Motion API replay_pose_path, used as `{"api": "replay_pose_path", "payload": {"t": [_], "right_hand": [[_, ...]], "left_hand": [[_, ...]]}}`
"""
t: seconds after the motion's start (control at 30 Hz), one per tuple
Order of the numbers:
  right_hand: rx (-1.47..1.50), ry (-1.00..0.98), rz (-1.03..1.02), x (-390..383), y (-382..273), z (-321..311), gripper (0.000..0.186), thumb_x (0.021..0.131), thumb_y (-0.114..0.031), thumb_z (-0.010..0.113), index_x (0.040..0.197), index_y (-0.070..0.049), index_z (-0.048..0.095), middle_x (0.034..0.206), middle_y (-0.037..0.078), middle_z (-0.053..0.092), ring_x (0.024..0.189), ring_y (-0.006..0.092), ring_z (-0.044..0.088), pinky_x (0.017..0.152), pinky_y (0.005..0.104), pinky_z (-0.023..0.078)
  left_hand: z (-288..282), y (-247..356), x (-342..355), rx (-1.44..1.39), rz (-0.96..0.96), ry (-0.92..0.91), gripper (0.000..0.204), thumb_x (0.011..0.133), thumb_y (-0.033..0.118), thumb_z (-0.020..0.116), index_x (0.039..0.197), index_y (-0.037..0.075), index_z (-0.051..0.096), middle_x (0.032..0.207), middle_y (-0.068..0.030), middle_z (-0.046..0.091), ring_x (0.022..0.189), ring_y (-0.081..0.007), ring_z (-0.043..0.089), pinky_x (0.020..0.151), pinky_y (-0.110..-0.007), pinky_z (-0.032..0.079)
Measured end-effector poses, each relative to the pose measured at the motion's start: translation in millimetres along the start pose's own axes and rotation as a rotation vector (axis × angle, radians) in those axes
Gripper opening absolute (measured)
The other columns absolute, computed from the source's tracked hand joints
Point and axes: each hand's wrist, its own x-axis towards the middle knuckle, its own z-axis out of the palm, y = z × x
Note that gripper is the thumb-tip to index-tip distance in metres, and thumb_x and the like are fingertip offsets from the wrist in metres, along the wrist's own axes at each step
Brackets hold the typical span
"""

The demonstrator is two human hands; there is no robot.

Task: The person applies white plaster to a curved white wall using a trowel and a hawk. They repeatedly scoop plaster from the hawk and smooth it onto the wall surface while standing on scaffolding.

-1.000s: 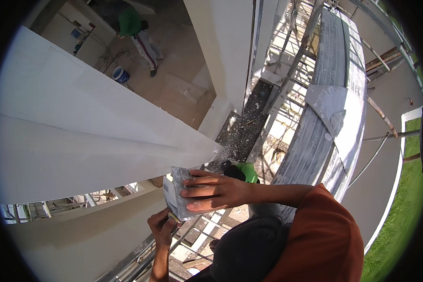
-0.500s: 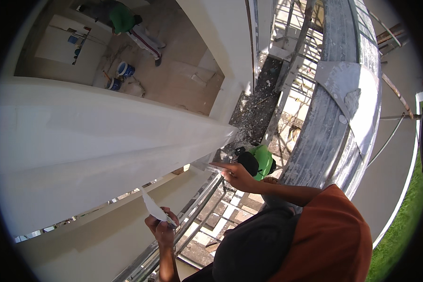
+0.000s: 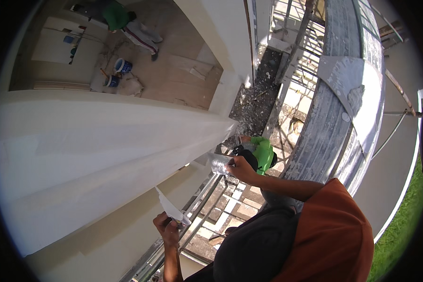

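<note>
Clock read from view centre. The white wall (image 3: 98,150) filled 8 to 10 o'clock, its lower edge running down toward the hands.

Step in hand, judged: two-tool smoothing at that edge, between strokes. A next stroke would have called for the right tool laid flat on the edge, the left one kept steady.

White plate (image 3: 171,207): 7 o'clock, pointed end up toward 11, clear of the right tool. Left hand (image 3: 168,229) had its fingers curled round the plate's lower end, no visible gap. Left forearm (image 3: 172,263) rose steeply from 6 o'clock, wrist nearly straight.

Thin blade (image 3: 218,163): just below centre, beside the wall edge; couldn't tell if touching. Right hand (image 3: 242,170), 4 o'clock, pinched its near end, fingers bunched, blade out toward 9. Right forearm (image 3: 286,185) ran from the orange sleeve (image 3: 338,202) toward 9, elbow out.

Green-shirted co-worker (image 3: 264,152) showed just beyond the right hand, 4 o'clock. Planks (image 3: 310,141): 3 o'clock.
</note>
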Motion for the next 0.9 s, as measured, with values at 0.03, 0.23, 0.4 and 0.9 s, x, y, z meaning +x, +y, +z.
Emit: {"api": "replay_pose_path", "payload": {"t": [0.03,0.23,0.4,0.9], "right_hand": [[0.054,0.015,-0.042,2,-11,0,0.016,0.083,-0.009,0.062,0.083,0.007,0.06,0.058,0.003,0.053,0.058,0.0059,0.045,0.052,0.0305,0.038],[0.135,-0.015,-0.073,0,-31,7,0.018,0.084,-0.012,0.064,0.085,0.006,0.066,0.059,0.003,0.055,0.057,0.0059,0.046,0.05,0.0283,0.037],[0.064,-0.131,0.086,-2,7,15,0.028,0.079,-0.019,0.065,0.084,0.008,0.065,0.067,0.016,0.063,0.063,0.0164,0.059,0.059,0.0342,0.044],[0.387,-0.041,0.144,3,-14,-20,0.011,0.085,-0.011,0.064,0.086,0.0,0.063,0.073,0.0,0.061,0.065,0.0067,0.055,0.057,0.0262,0.042]], "left_hand": [[3,1,1,-0.017,-0.02,0.023,0.052,0.077,0.039,0.073,0.096,-0.008,0.059,0.08,-0.0139,0.061,0.054,-0.021,0.059,0.045,-0.03,0.047],[16,11,10,0.162,-0.086,-0.051,0.06,0.076,0.051,0.073,0.09,-0.007,0.064,0.065,-0.0079,0.061,0.055,-0.0164,0.06,0.047,-0.026,0.046],[20,10,16,0.022,-0.158,-0.077,0.037,0.083,0.017,0.073,0.107,-0.01,0.064,0.078,-0.0116,0.066,0.064,-0.0157,0.062,0.06,-0.027,0.05],[35,24,10,0.436,-0.15,0.104,0.034,0.084,0.012,0.072,0.108,-0.008,0.063,0.077,-0.0064,0.063,0.07,-0.0092,0.053,0.067,-0.025,0.045]]}}
